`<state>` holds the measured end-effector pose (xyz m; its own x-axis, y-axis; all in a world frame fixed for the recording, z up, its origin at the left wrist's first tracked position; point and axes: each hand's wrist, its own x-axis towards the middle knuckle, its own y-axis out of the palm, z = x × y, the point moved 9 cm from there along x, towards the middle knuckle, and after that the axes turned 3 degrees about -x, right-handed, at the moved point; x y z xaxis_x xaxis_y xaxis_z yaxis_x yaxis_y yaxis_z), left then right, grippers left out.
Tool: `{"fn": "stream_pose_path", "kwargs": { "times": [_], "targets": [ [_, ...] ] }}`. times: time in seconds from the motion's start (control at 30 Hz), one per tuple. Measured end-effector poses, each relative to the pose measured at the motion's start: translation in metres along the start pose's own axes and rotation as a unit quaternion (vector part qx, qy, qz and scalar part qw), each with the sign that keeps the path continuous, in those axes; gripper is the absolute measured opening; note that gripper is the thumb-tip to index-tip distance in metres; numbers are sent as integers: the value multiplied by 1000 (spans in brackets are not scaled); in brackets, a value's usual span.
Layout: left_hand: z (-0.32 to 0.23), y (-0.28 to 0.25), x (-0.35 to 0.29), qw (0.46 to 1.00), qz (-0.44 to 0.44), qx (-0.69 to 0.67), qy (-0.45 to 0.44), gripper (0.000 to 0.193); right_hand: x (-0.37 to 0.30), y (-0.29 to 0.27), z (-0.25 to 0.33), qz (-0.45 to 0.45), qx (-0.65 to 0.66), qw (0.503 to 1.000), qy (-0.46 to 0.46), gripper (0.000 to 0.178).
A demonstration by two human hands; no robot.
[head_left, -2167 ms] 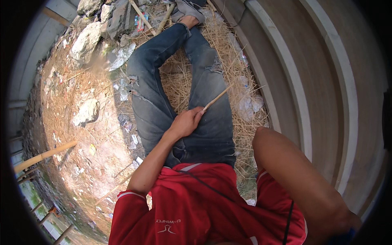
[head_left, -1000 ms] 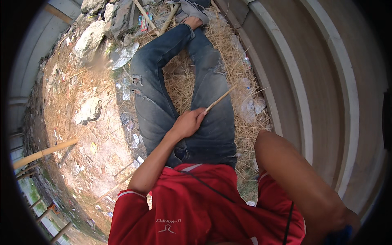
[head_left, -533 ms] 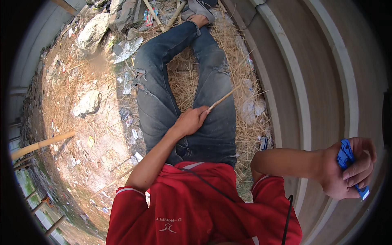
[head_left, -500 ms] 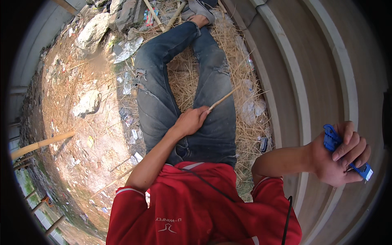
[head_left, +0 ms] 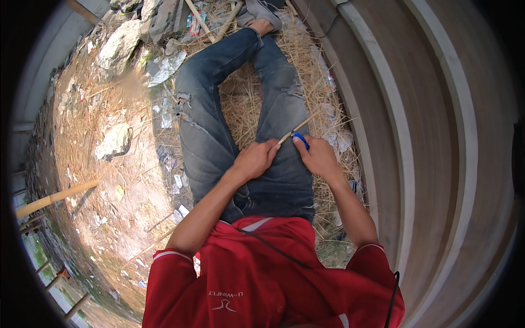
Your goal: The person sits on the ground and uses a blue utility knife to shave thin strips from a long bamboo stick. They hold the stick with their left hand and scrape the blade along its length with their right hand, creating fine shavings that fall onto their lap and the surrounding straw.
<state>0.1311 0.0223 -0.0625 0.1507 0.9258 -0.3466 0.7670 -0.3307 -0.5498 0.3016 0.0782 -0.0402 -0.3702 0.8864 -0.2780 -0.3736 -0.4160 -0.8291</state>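
Note:
My left hand (head_left: pixel 255 159) is closed round a thin wooden stick (head_left: pixel 306 121), over my lap. The stick slants up and to the right across my right thigh, its free end pointing away from me. My right hand (head_left: pixel 319 155) grips a blue utility knife (head_left: pixel 301 140), most of it hidden in the fingers. The knife's front end is right at the stick, just beyond my left hand; the blade itself is too small to make out. Under both hands are my worn jeans (head_left: pixel 203 150), ripped at the knees.
Dry straw (head_left: pixel 240 104) lies between and around my legs. A ribbed wall (head_left: pixel 383 109) rises close on the right. Left of me are pale rocks (head_left: pixel 114 141), scattered litter and a bamboo pole (head_left: pixel 57 198). More sticks (head_left: pixel 219 27) lie near my feet.
My right hand has come from far out by the wall, on the right, down to the stick, bringing the utility knife. My left hand keeps its hold on the stick.

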Motion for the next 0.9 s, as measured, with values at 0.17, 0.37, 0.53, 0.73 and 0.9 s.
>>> {"fn": "stream_pose_path", "kwargs": {
  "times": [0.17, 0.37, 0.53, 0.73, 0.9],
  "targets": [
    [1, 3, 4, 1000, 0, 9, 21, 30, 6, 8, 9, 18, -31, 999, 3, 55],
    [-1, -12, -36, 996, 6, 92, 18, 28, 16, 8, -33, 45, 67, 993, 82, 57],
    [-4, -42, -77, 999, -23, 33, 22, 27, 29, -33, -118, -125, -14, 977, 175, 56],
    [-1, -70, -71, 995, -87, -56, 0, 31, 3, -85, -57, -210, 24, 977, 13, 41],
    [-35, -77, -34, 988, -88, -128, 7, 37, -15, -101, 19, -196, 71, 975, -79, 34]
  ]
}}
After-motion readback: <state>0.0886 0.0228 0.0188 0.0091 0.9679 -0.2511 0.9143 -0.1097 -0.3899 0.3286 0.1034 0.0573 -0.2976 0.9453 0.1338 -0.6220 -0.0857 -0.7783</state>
